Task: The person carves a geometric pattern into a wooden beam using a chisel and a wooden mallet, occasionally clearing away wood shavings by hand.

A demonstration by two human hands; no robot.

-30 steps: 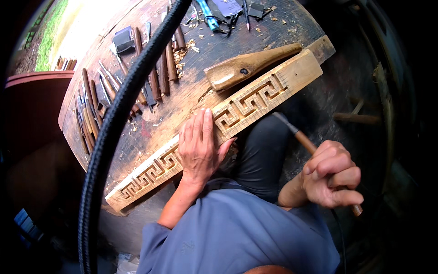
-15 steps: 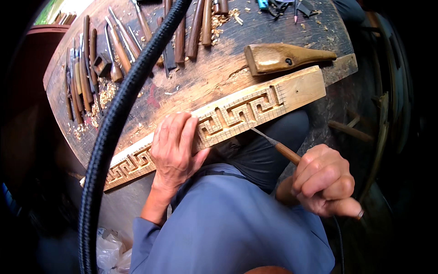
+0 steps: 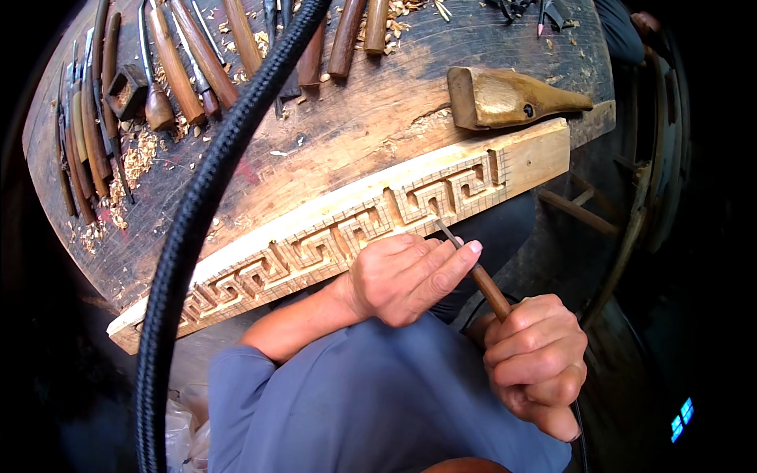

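Observation:
A long pale wooden board (image 3: 544, 162), carved with a fret pattern over a pencilled grid, lies slanting along the table's near edge. My right hand (image 3: 536, 359) is wrapped round the brown wooden handle of a chisel (image 3: 493, 292). The chisel's metal tip meets the board near the carved grooves toward its right end. Over the near edge of the board, my left hand (image 3: 406, 276) has its fingers closed about the chisel's shaft. Its fingertips cross the metal just above the handle and hide part of it.
A wooden mallet (image 3: 505, 98) lies behind the board's right end. Several wooden-handled carving tools (image 3: 169, 67) are spread along the worn table's (image 3: 339, 150) far left side among wood shavings (image 3: 140, 162). A thick black braided cable (image 3: 197, 197) crosses the left of the view.
My left hand has left the board's top and moved right to the chisel shaft. My right hand, holding the chisel, has shifted slightly left and down.

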